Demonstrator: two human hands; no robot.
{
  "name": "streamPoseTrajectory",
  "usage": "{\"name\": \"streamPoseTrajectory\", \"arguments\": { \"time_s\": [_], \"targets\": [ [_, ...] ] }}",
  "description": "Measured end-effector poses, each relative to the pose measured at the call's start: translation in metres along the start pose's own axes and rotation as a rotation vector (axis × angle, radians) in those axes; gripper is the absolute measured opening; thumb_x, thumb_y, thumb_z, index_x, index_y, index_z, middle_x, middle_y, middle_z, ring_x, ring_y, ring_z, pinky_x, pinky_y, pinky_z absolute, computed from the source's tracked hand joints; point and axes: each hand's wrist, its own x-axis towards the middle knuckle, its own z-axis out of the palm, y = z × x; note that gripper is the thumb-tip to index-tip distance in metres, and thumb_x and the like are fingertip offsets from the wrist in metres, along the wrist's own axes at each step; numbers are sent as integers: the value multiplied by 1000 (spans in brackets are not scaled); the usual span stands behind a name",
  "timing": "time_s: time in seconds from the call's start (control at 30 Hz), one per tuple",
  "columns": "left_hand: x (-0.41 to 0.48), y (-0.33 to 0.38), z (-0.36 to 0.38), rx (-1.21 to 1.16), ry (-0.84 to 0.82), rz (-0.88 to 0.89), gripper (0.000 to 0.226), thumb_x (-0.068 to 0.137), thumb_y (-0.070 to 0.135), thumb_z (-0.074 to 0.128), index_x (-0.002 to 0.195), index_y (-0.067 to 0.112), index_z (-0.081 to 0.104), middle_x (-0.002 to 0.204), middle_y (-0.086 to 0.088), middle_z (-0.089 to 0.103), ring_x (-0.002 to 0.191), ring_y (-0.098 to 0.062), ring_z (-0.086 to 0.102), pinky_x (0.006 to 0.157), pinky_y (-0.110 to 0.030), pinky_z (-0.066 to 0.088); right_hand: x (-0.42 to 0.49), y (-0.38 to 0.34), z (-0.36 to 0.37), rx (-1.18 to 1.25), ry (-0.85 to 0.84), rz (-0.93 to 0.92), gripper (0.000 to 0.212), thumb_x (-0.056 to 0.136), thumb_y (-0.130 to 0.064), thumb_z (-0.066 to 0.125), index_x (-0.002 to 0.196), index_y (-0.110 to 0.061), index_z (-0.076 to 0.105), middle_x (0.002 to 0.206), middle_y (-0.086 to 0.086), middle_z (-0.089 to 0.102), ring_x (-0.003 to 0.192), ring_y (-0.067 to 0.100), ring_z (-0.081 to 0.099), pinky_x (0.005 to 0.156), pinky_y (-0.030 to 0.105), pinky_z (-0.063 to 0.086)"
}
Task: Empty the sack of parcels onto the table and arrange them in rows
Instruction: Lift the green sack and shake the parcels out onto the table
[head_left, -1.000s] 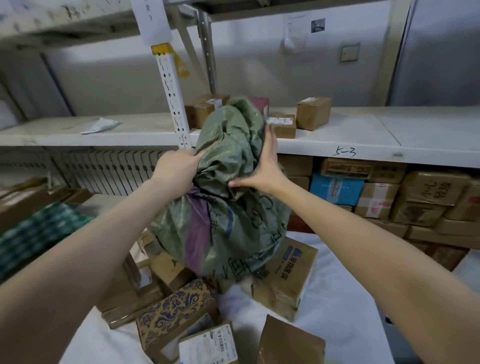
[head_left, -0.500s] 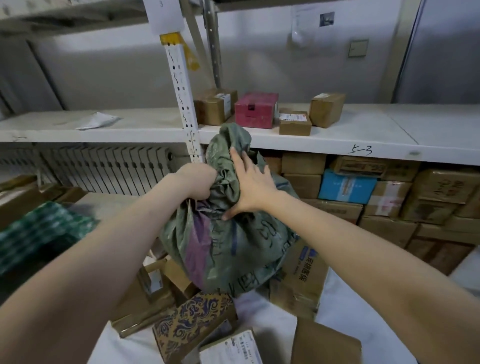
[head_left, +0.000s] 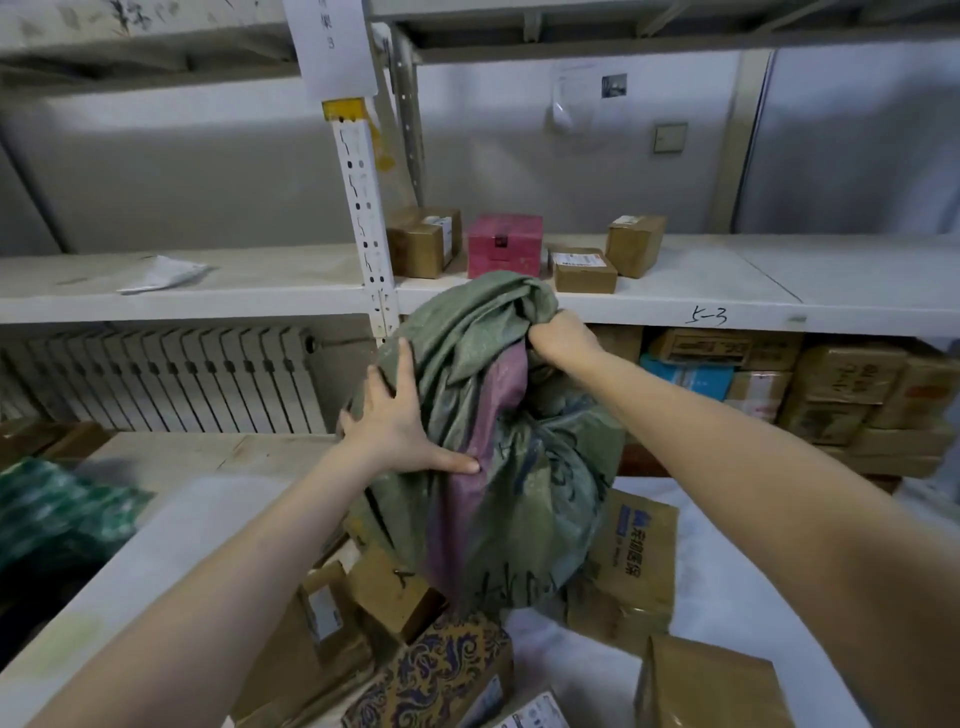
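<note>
Green woven sack (head_left: 498, 467) upright, bunched end up

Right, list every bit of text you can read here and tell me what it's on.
"5-3": handwritten on the front edge of the white shelf.
"3": on the paper sign atop the upright; the characters above it are blurred.
Blue print on the cardboard parcel: too blurred to read.
Black marker writing on the sack: illegible.
Shipping labels: too small.
</note>
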Motion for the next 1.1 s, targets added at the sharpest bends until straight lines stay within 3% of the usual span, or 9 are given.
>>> {"name": "streamPoseTrajectory", "arguments": {
  "time_s": [0.17,0.27,0.43,0.57,0.67,0.73,0.83,0.93,1.1],
  "targets": [
    [7,22,-15,-293,303,138,159,44,57,89,143,36,-33,154,-9,32,140,-32,34,115,-59,20,-23,-29,-15,588,-79,139,25,99,-19,36,87,-15,58,86,8,63,74,22,58,62,27,48],
    [14,41,-37,-367,462,281,150,49,54,88,150,30,-21,149,-5,42,135,-32,42,111,-57,30,-36,-36,-40,803,-64,166,30,99,-25,39,92,-11,64,90,10,69,74,24,63,62,28,54],
    [19,66,-58,-378,595,460,99,64,40,84,145,26,29,134,-2,57,120,-31,55,93,-39,48,-46,-35,-66,955,-69,170,42,100,-40,38,99,-11,68,94,11,72,84,26,67,68,34,56],
    [19,56,-32,-266,523,385,73,72,9,66,138,27,40,117,-5,66,106,-33,61,74,-31,45,-58,-3,-43,937,-164,370,38,100,-37,41,101,-10,68,97,12,71,87,28,66,68,41,60],
    [17,36,-13,-109,416,318,73,74,5,58,141,26,38,120,-7,64,108,-34,60,74,-34,47,-66,11,-26,638,-120,471,31,97,-30,51,119,-9,59,112,12,65,92,26,64,82,38,55],
    [18,28,-8,-31,375,288,75,77,7,58,145,27,35,126,-7,62,113,-32,58,76,-34,45,-61,21,-24,363,101,378,60,88,-22,65,139,-7,37,138,18,46,115,32,53,95,39,46],
    [20,24,-5,-25,355,252,71,78,8,59,143,29,39,120,-6,64,112,-32,58,77,-36,44,-71,15,-28,170,262,2,104,73,-20,80,150,-17,9,147,16,19,133,34,32,109,40,31],
    [22,21,-3,-98,324,220,59,79,12,59,135,25,46,115,-10,65,110,-36,57,88,-46,48,-91,-4,-23,-137,238,-426,107,64,-24,78,149,-26,12,149,8,17,138,30,26,115,54,23],
    [36,15,7,-233,168,174,80,69,22,63,143,28,36,133,-17,50,125,-39,44,103,-43,41,-103,-8,21,-907,119,-610,133,54,-72,73,153,-29,-6,161,13,-4,148,32,-6,108,72,2]
  ]
}}
